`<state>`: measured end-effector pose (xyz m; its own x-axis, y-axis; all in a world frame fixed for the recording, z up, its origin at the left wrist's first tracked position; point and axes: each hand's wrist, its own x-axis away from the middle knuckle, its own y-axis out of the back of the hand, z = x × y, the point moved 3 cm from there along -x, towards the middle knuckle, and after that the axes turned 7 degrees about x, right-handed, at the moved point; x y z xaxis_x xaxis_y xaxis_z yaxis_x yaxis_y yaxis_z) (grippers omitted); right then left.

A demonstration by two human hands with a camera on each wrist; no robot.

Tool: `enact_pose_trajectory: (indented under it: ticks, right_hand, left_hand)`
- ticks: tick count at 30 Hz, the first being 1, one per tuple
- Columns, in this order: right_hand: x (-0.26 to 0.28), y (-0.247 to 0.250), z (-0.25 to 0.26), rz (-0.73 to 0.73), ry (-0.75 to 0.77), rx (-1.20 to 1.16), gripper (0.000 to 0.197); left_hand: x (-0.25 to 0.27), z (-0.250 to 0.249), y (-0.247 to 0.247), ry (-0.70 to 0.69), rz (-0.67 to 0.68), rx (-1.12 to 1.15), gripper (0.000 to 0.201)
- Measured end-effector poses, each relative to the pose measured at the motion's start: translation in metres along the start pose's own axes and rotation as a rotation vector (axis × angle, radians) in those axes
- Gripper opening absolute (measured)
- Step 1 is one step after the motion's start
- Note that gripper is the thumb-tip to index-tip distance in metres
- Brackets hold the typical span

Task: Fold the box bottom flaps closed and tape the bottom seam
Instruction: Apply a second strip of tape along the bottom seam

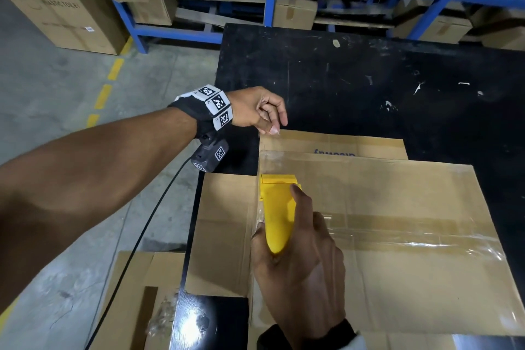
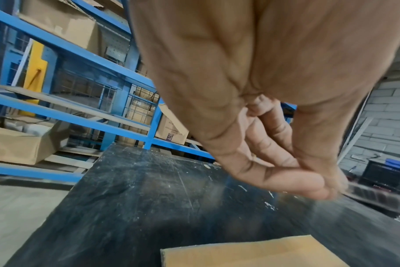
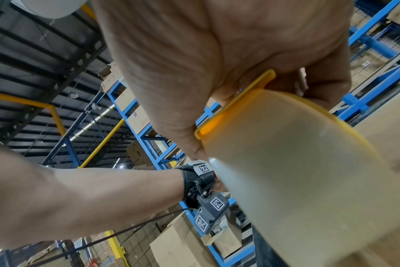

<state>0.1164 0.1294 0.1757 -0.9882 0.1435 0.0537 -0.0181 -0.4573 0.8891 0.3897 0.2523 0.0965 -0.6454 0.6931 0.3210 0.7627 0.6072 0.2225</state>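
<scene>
Partly hidden: tape roll (image 3: pixel 297 171) fills the right wrist view, blurred. Right hand (image 1: pixel 301 261) grips yellow tape dispenser (image 1: pixel 277 207) on cardboard box (image 1: pixel 397 236), lying on black table (image 1: pixel 355 79). Left hand (image 1: pixel 255 109), fingers pinched together, touches the box's far corner.

Flaps-closed cardboard box (image 1: pixel 383 250), clear-taped seam (image 1: pixel 412 231)

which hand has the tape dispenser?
The right hand grips the yellow tape dispenser on the box. The left hand has no tool; its fingertips pinch together beyond the far corner.
</scene>
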Motion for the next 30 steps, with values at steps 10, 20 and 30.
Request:
enact_pose_trajectory:
  ticks: [10,20,30]
  right_hand:
    - [-0.005,-0.013,-0.004,0.042,-0.022,0.028,0.068]
    - [-0.005,-0.016,-0.006,0.116,-0.049,0.036,0.069]
    - [-0.005,-0.016,-0.005,0.116,-0.022,0.039,0.068]
  left_hand:
    - [-0.012,0.038,-0.016,0.023,-0.053,0.040,0.025]
    - [0.006,0.068,-0.024,0.006,-0.328,0.058,0.027]
    - [0.022,0.058,-0.031,0.189,-0.721,-0.222,0.034]
